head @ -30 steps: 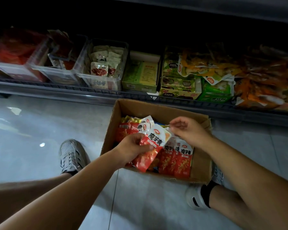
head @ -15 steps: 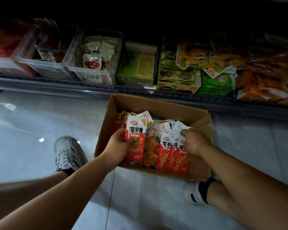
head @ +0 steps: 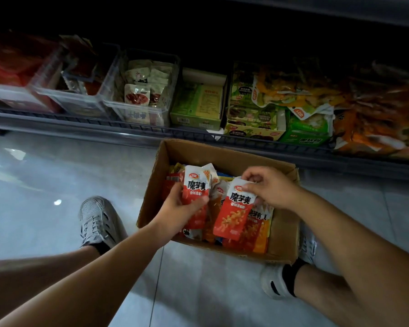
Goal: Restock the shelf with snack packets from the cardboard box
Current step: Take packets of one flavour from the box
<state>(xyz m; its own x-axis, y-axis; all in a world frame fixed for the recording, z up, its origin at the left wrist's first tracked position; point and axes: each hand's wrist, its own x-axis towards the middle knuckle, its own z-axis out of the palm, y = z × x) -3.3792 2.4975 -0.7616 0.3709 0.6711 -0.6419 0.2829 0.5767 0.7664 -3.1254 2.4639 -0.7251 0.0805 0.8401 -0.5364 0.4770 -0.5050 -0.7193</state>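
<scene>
With the left hand (head: 175, 218) gripping one red packet (head: 195, 190) and the right hand (head: 268, 187) pinching another packet (head: 233, 213) by its top, the person should lift both clear of the cardboard box (head: 282, 232) before reaching for the shelf (head: 104, 128).

The cardboard box (head: 222, 152) is plain brown. The left packet (head: 196, 185) is white on top with bold black characters and red below. The right packet (head: 234, 213) matches it, its red half printed with pale orange curls. The loose packets (head: 260, 239) beneath are red, orange and yellow. The floor (head: 57, 173) is glossy pale grey tile and the shelf (head: 80, 121) rail is dark grey. Sachets (head: 137, 95) are white and red, cartons (head: 196, 107) green, bags (head: 373, 128) orange. The shoe (head: 97, 220) is grey-white and the sock (head: 288, 274) black.
</scene>
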